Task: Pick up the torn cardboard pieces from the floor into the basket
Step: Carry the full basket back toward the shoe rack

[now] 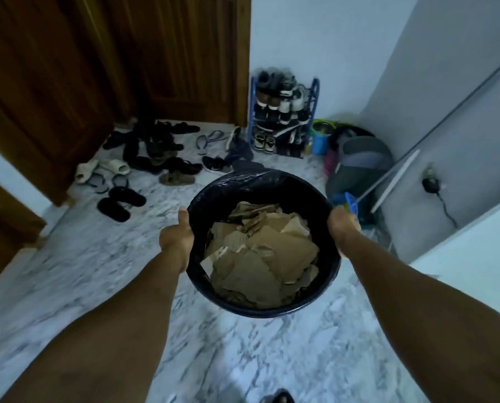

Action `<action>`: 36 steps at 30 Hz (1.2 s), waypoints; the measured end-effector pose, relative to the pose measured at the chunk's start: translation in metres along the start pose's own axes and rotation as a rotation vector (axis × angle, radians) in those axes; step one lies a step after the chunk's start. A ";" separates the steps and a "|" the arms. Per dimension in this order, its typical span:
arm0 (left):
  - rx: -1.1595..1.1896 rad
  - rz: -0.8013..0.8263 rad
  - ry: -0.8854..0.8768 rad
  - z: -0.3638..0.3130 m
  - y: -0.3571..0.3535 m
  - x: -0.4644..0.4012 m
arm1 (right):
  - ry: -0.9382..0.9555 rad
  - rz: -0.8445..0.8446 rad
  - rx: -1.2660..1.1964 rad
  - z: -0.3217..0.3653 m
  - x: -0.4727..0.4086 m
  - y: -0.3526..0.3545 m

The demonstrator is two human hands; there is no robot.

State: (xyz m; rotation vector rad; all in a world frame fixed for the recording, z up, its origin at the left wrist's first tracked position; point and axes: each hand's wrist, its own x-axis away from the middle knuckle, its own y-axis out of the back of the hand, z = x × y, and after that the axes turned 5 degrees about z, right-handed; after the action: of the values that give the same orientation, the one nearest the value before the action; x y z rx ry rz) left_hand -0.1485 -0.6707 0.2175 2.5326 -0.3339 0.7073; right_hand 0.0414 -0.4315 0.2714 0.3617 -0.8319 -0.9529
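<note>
A: Item: torn cardboard pieces (pixel 260 257), heaped in black-lined basket (pixel 334 274), carried above marble floor (pixel 97 257).

B: Grip?

A: Left hand (pixel 176 237) and right hand (pixel 343 228) clasp opposite rims. Risk: tilting spills the pieces; liner may slip.

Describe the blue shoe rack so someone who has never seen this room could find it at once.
Start at the wooden door at the back and follow the white wall to its right. The blue shoe rack stands on the floor against that wall, left of a blue container. Unlike the sandals scattered loose on the marble floor, its shoes sit stacked in tiers.
</note>
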 end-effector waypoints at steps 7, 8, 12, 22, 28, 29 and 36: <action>0.089 0.046 0.018 -0.051 -0.106 -0.008 | -0.139 -0.141 -0.153 -0.015 -0.082 0.052; 0.071 0.039 0.015 -0.058 -0.116 -0.011 | -0.144 -0.152 -0.146 -0.017 -0.091 0.056; 0.062 0.075 -0.049 -0.090 -0.174 -0.034 | -0.184 -0.174 -0.163 -0.026 -0.138 0.076; -0.359 0.381 -0.070 -0.154 -0.314 -0.089 | -0.270 -0.100 -0.014 -0.058 -0.274 0.139; -0.334 0.462 -0.018 -0.154 -0.406 -0.110 | -0.328 0.077 -0.052 -0.111 -0.350 0.170; -0.333 0.461 -0.004 -0.149 -0.432 -0.115 | -0.334 0.106 -0.065 -0.124 -0.365 0.178; -0.327 0.438 0.069 -0.127 -0.570 -0.128 | -0.395 0.204 -0.193 -0.201 -0.454 0.221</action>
State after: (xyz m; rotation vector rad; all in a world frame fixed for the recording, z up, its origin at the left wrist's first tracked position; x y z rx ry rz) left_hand -0.1086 -0.1066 0.0228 2.1365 -0.9183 0.8199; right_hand 0.1802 0.0522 0.0662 -0.0834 -1.1017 -0.9167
